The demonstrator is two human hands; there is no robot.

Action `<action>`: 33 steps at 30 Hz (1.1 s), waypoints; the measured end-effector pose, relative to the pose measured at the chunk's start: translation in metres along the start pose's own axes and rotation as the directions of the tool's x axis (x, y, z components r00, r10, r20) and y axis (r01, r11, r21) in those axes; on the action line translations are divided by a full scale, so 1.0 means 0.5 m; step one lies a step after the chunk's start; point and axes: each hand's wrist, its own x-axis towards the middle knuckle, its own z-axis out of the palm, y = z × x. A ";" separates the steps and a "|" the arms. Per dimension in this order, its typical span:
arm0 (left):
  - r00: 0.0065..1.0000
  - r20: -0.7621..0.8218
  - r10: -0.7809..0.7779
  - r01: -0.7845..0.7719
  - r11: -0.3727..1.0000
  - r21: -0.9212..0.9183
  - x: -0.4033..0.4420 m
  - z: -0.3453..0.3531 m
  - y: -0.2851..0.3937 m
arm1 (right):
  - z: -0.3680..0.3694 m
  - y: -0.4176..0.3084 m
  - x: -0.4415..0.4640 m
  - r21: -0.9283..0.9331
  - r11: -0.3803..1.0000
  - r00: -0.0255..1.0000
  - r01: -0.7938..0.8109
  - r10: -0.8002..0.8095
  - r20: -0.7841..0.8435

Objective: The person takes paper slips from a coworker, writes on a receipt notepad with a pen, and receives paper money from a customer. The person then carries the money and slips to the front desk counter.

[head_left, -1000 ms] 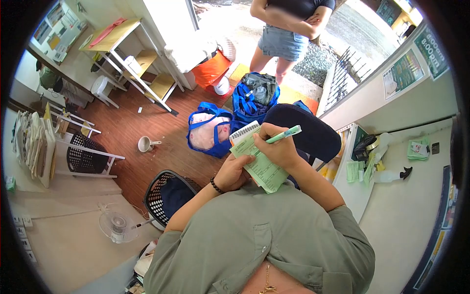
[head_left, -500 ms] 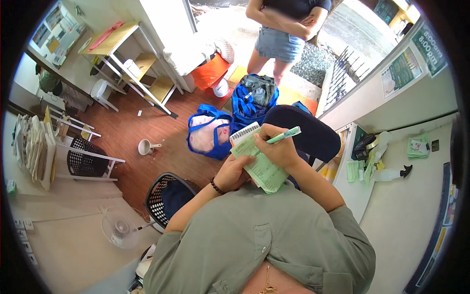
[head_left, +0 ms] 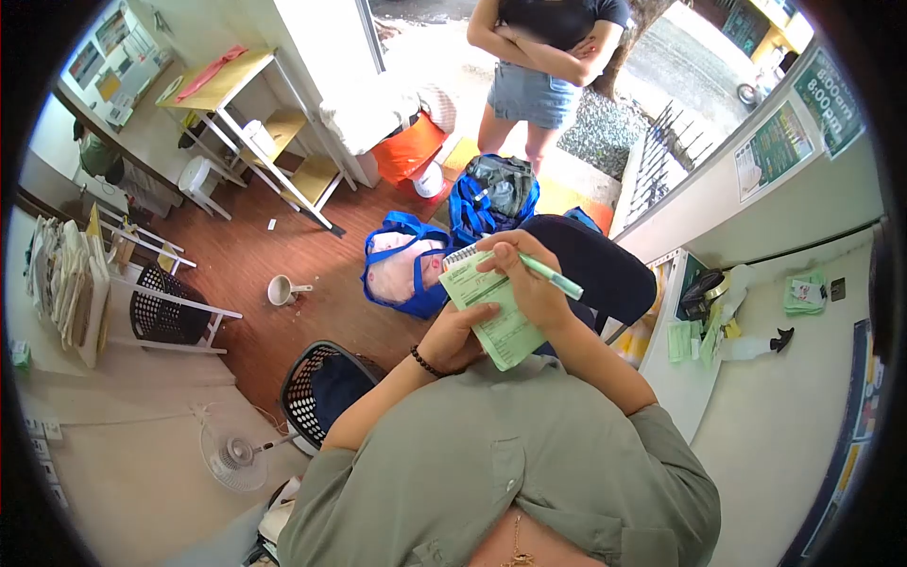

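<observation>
Green receipt pad (head_left: 507,340), held before the shirt (head_left: 425,444), looks light, its thin sheets likely bendy and easily creased, so the side edge suits a firm hold, where the left hand (head_left: 453,342) clamps it while the right hand (head_left: 536,295) grips a pen (head_left: 559,279).

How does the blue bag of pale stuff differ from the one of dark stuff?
The pale-filled bag holds something whitish with pink marks; the dark-filled bag holds grey and dark things. The pale-filled bag sits nearer the camera, the dark-filled bag farther off. Both are blue and filled.
</observation>
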 end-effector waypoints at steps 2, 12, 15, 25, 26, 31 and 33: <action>1.000 -0.016 -0.003 0.003 1.000 0.006 -0.001 -0.005 -0.002 | -0.012 -0.008 0.004 0.069 0.997 0.999 -0.032 0.034 -0.024; 0.989 -0.144 0.042 -0.040 0.999 0.021 -0.003 -0.013 -0.006 | 0.001 0.007 0.016 -0.068 0.971 0.961 -0.229 0.237 0.146; 0.989 -0.142 0.029 -0.021 0.998 0.058 -0.007 -0.018 -0.002 | -0.008 0.005 0.021 -0.197 0.974 0.973 -0.110 0.146 0.178; 0.996 -0.068 0.050 -0.049 0.999 0.014 -0.009 -0.040 0.005 | 0.003 0.011 0.017 -0.377 0.925 0.986 0.036 0.029 0.166; 0.995 -0.076 0.062 -0.061 0.998 0.020 -0.008 -0.039 0.003 | 0.003 0.017 0.017 -0.388 0.920 0.986 0.053 0.014 0.168; 0.997 -0.060 0.050 -0.048 0.998 0.030 -0.008 -0.044 0.007 | 0.006 0.028 0.014 -0.409 0.905 0.983 0.119 -0.049 0.179; 0.998 -0.058 0.039 -0.038 0.999 0.026 -0.010 -0.038 0.013 | 0.008 0.025 0.014 -0.416 0.898 0.980 0.141 -0.069 0.185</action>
